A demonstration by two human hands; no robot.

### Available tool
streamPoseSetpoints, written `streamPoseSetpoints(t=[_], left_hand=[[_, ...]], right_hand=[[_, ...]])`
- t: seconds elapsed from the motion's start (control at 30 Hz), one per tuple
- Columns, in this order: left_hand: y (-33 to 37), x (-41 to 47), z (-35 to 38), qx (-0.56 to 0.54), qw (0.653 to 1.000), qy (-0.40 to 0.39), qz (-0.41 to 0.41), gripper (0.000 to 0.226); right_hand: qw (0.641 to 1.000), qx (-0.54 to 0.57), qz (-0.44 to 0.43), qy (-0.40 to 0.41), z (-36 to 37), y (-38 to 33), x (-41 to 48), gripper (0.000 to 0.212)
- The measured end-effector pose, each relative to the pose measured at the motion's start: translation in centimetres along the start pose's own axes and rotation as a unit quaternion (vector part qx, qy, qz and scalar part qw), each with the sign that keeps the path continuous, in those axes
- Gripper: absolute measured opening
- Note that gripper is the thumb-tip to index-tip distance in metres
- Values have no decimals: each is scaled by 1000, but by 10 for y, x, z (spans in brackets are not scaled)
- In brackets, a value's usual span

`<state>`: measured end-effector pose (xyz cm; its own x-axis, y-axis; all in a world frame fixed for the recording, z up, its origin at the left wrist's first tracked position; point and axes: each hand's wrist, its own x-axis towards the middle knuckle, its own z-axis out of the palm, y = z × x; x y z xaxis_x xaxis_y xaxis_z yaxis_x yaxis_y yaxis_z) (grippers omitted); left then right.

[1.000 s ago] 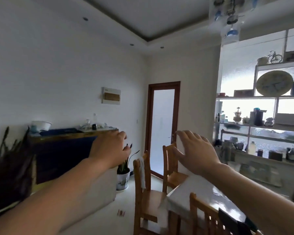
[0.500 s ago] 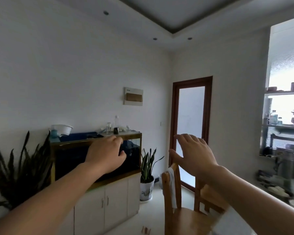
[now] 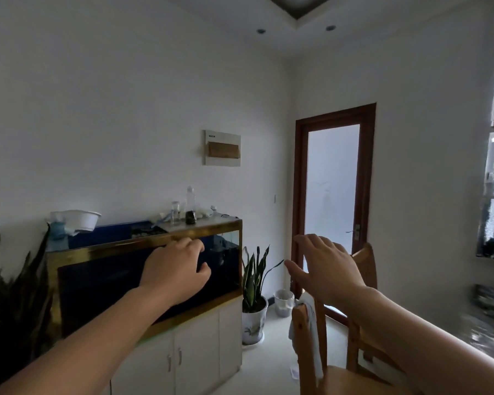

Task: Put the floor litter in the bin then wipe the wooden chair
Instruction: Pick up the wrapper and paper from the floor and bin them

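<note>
left hand (image 3: 175, 273) loosely curled, right hand (image 3: 327, 270) spread, both empty, wooden chair (image 3: 311, 349) upright

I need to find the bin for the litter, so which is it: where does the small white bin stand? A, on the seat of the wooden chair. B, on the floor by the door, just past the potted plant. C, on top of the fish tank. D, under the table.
B: the small white bin stands on the floor between the potted plant and the door, in the corner beyond the wooden chair.
</note>
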<state>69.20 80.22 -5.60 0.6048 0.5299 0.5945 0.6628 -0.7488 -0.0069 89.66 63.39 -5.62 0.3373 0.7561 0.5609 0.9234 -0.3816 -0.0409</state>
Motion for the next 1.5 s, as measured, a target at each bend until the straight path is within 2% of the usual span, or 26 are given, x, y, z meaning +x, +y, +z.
streamPoseSetpoints(t=[0.5,0.77,1.0,1.23,1.37,1.5], left_hand=[[-51,258,168,-13,999,28,35,36],[-95,358,276,-43,997,19,62,38],[-143,449,371,-87,991,-9,104,41],[-166,517,477,-124,981,-57,140,37],[-155,541,539,-131,974,-87,161,34],[-136,558,606,-143,965,-126,178,35]], right_hand=[[1000,-13,24,4,157,88,247,58],[997,-51,57,-11,243,104,339,59],[990,-69,121,-23,333,103,422,56],[979,-72,177,-64,434,114,469,60],[972,-37,217,-86,493,132,476,59],[966,-54,221,-124,554,159,477,59]])
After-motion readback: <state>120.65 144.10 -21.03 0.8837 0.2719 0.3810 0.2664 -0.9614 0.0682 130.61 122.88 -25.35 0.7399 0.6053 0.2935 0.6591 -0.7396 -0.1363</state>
